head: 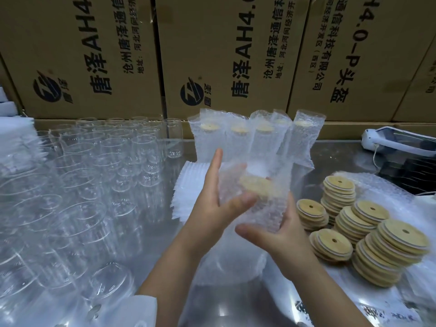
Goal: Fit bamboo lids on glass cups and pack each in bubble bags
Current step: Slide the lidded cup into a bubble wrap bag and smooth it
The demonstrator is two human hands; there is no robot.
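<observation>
A glass cup with a bamboo lid [256,186] sits inside a bubble bag [264,208] held above the table's middle. My left hand [215,201] is against the bag's left side, fingers straight and thumb across its front. Underneath, my right hand [280,237] cups the bag's lower end, thumb curled round it. Several packed cups in bubble bags [257,138] stand upright behind. Bare glass cups [99,166] crowd the left side. Stacks of bamboo lids [375,237] lie at the right.
Cardboard boxes [226,55] form a wall at the back. A pile of flat white bubble bags [186,185] lies left of my hands. A white device with a cable [398,140] sits far right. Loose plastic wrap [226,263] covers the table's front.
</observation>
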